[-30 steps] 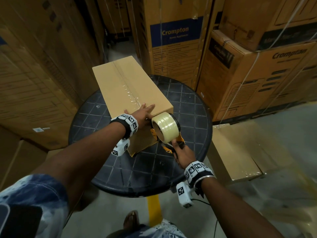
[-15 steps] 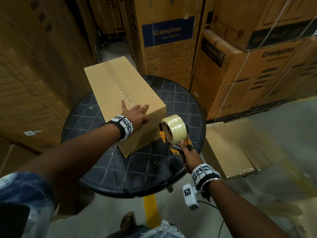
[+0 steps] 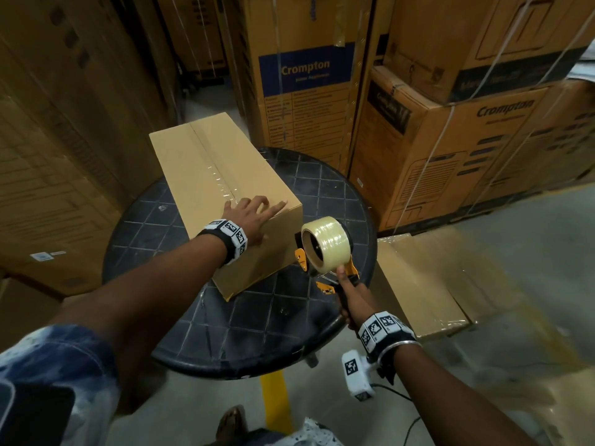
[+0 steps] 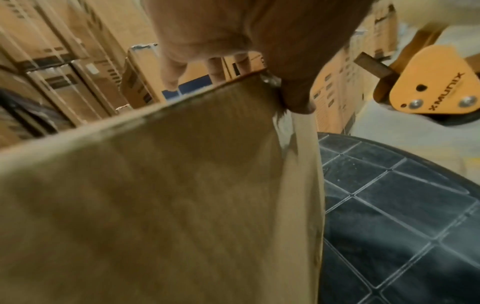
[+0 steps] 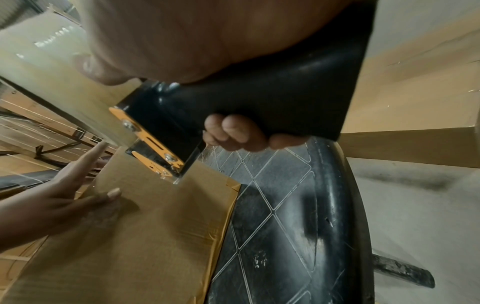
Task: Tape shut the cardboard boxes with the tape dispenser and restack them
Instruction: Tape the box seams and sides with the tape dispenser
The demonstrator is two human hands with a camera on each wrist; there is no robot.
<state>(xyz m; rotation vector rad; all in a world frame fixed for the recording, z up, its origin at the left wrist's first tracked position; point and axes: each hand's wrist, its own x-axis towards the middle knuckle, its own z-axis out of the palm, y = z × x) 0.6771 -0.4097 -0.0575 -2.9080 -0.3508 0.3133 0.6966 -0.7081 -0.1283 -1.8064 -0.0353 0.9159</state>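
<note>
A plain cardboard box (image 3: 222, 175) lies on the round black table (image 3: 322, 188), a strip of clear tape running along its top seam. My left hand (image 3: 254, 217) lies flat on the box's near top edge, fingers spread, thumb over the near end face (image 4: 155, 205). My right hand (image 3: 352, 294) grips the black handle (image 5: 285, 98) of the orange tape dispenser (image 3: 325, 249), held just right of the box's near end and apart from it. The clear tape roll (image 3: 326, 244) sits on top of the dispenser.
A second taped box (image 3: 421, 284) lies on the floor right of the table. Tall stacks of strapped Crompton cartons (image 3: 450, 130) stand behind and right, and brown cartons (image 3: 64, 140) close in at the left. A yellow floor line (image 3: 273, 394) runs under the table.
The dispenser has pulled away from the box's near end to the right and slightly back. My left hand slid up from the end face onto the top edge.
</note>
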